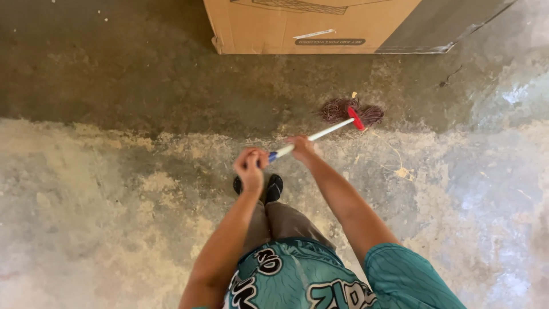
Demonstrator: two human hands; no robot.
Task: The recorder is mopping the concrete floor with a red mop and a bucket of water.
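From the head view I have both hands on the mop handle (pixel 320 134). My left hand (pixel 250 169) is wrapped with fingers closed around the blue top end; my right hand (pixel 301 146) is clamped lower on the white shaft. The mop head (pixel 350 111), dark reddish strands under a red clamp, lies on the concrete floor (pixel 114 189), near the cardboard box (pixel 309 26). I judge even downward pressure and overlapping strokes would serve best.

Teal short-sleeved shirt (pixel 320 274) with fine stripes, large black-and-white lettering on front; brown trousers (pixel 280 223); black shoes (pixel 273 186); forearms bare.
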